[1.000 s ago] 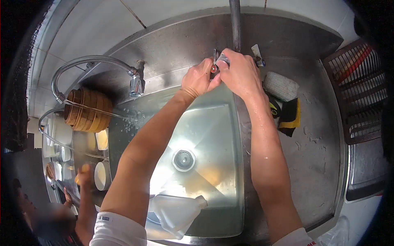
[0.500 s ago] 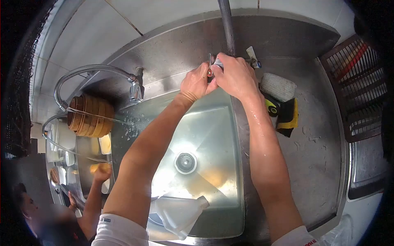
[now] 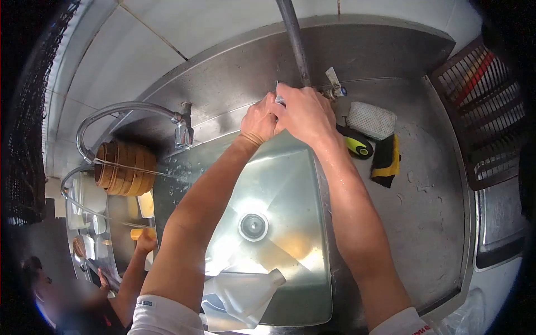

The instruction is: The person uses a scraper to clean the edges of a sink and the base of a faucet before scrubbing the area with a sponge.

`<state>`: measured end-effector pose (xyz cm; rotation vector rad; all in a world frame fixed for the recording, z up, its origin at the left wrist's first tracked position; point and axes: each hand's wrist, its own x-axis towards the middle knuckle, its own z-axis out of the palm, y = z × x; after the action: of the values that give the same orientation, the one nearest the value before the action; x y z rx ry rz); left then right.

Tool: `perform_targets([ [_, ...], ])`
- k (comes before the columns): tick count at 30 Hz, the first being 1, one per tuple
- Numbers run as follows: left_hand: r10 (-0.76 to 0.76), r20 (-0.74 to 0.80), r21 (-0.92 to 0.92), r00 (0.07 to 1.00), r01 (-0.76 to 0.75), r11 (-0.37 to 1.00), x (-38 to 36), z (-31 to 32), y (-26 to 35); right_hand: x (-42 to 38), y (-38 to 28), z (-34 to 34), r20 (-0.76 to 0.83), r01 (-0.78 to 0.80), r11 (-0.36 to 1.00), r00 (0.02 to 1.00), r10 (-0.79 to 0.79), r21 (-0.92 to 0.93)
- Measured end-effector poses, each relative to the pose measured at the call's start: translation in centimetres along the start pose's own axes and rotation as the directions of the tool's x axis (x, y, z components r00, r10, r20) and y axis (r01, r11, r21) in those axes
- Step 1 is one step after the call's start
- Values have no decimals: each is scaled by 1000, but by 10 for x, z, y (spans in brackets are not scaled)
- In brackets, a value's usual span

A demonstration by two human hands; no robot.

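Note:
At the back edge of the steel sink (image 3: 290, 184), my left hand (image 3: 260, 118) and my right hand (image 3: 304, 114) meet around a small metal object (image 3: 280, 100). Fingers cover most of it, so its shape cannot be made out. Both hands are closed on it, near the foot of a grey pipe (image 3: 296, 44). Right of my right hand lie a white dotted sponge (image 3: 372, 120), a black and green handle (image 3: 357, 144) and a yellow and black sponge (image 3: 387, 162).
Water runs from a curved tap (image 3: 131, 106) beside stacked bamboo steamers (image 3: 125, 169). A translucent plastic jug (image 3: 245, 295) rests at the sink's near side. A brown slatted rack (image 3: 480, 117) stands right. Another person's hand (image 3: 146, 241) holds something yellow at the left.
My hands have drawn closer together around the small metal object, hiding more of it. The view has shifted slightly. The other person's hand with the yellow thing has moved a little.

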<state>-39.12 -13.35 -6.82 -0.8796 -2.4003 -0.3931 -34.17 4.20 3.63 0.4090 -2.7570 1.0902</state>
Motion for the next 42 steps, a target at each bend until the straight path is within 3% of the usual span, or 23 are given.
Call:
perform_targets([
  [4,-118,50,-95,992,122,988,-1,-3,4,-5,-3,-17,2,-79,996,997,79,51],
  [10,-160,49,-94,986,164,982,-1,-5,7,-24,6,3,-48,-149,975,986,159,167],
  [14,-135,27,-87,990,137,987,-2,-2,6,-20,10,17,-1,-257,850,957,290,460],
  [17,-147,42,-83,988,150,985,-1,-2,5,-14,14,20,-33,-243,807,951,308,539],
  [20,-143,55,-93,988,148,985,-2,-6,7,-13,21,28,9,-248,867,962,271,433],
  [23,-155,88,-78,984,162,984,-1,-8,8,-13,22,27,39,-227,857,971,236,463],
  [25,-205,131,-36,970,212,977,-1,-9,10,-14,20,21,55,-198,823,978,200,532],
  [29,-141,168,6,976,142,990,6,-8,11,-20,11,17,115,-259,714,963,245,650],
  [31,-160,213,1,964,163,987,4,-7,7,-23,14,33,-4,-185,753,970,242,631],
  [37,-166,160,-39,973,174,984,5,-7,10,-23,25,65,-258,-2,800,946,195,600],
  [42,-127,124,-1,984,128,992,6,-6,9,-20,32,55,-246,70,809,965,95,583],
])
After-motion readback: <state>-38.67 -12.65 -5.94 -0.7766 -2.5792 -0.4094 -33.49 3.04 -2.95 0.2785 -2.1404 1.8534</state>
